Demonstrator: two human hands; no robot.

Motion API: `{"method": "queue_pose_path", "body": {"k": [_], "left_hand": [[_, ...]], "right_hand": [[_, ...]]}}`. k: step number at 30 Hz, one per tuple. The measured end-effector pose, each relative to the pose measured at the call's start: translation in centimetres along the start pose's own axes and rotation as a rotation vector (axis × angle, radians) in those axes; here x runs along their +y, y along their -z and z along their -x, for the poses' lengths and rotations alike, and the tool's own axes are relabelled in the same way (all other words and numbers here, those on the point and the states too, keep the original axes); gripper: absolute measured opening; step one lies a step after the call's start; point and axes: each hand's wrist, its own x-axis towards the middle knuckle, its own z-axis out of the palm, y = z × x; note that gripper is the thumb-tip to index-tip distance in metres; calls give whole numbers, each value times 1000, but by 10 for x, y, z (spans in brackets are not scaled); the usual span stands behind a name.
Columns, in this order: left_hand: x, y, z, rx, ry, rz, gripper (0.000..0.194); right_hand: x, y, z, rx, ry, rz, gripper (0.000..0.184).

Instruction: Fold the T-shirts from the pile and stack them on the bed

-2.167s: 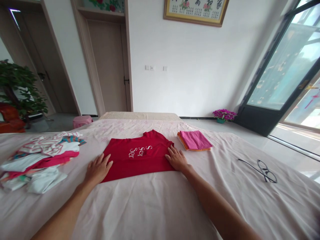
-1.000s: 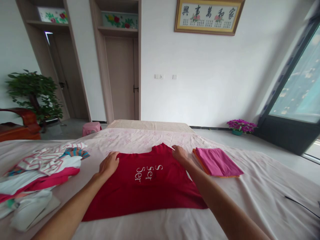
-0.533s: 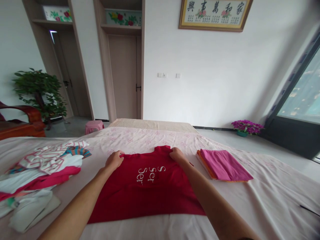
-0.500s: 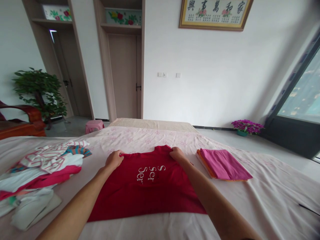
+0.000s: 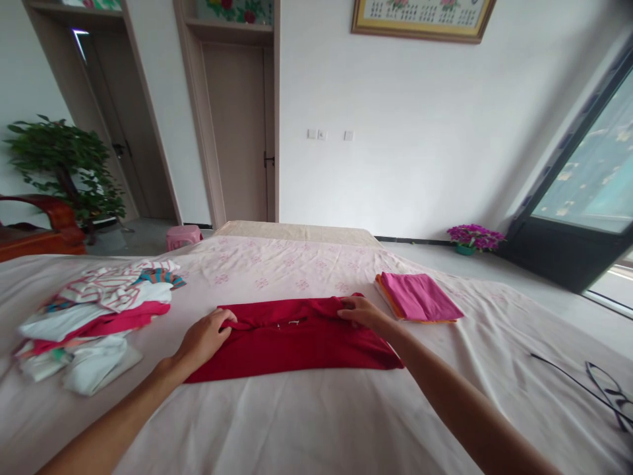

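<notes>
A red T-shirt point(image 5: 297, 343) lies on the pale pink bed sheet point(image 5: 306, 422), its top part folded over toward me so the white lettering is hidden. My left hand point(image 5: 205, 338) pinches the folded edge at the shirt's left end. My right hand point(image 5: 361, 311) grips the same edge at the right end. Both hands have their fingers closed on the cloth.
A loose pile of mixed clothes point(image 5: 93, 316) lies at the left. A folded pink garment on an orange one point(image 5: 418, 298) sits to the right of the shirt. Black glasses with a cord point(image 5: 606, 392) lie at the far right. Behind the bed are a pink stool point(image 5: 182, 236), a plant point(image 5: 64, 168) and potted flowers point(image 5: 472, 237).
Both hands took hold of the shirt's far edge and pulled it toward me, folding the top over the lettering. The view dipped slightly.
</notes>
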Motion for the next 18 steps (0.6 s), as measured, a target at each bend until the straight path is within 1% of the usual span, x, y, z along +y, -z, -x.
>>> {"method": "queue_pose_path", "body": {"k": [3,5,6,7,8,10,12,14,16,17,18], "left_hand": [[10,8,-1,90,31,6,20],[14,14,2,150,28,15,20],[14,15,5,162,27,12,19],[14,16,10,158,28,4,18],[13,15,15,142,33,-8,17],[11,11,25,94,41,-37,16],[10,6,32,68,38,-66,15],[10,1,37,82,24,-91,15],[12,-2,39,106,-2,-115,15],[13,-3,40,117,-14,-125,15],[13,-3,40,126,-22,-130,15]], "right_hand": [[-10,-7,-2,119,18,-51,17],[-11,-7,2,257,82,-142,17],[-9,-7,6,298,116,-183,18],[-6,-5,12,306,139,-208,19],[-1,-4,19,286,141,-207,19],[9,-1,32,200,113,-121,17],[16,-1,43,135,111,29,23],[18,-3,50,133,135,204,36],[16,-8,52,168,148,380,48],[14,-10,52,188,153,462,49],[12,-13,53,201,167,532,43]]}}
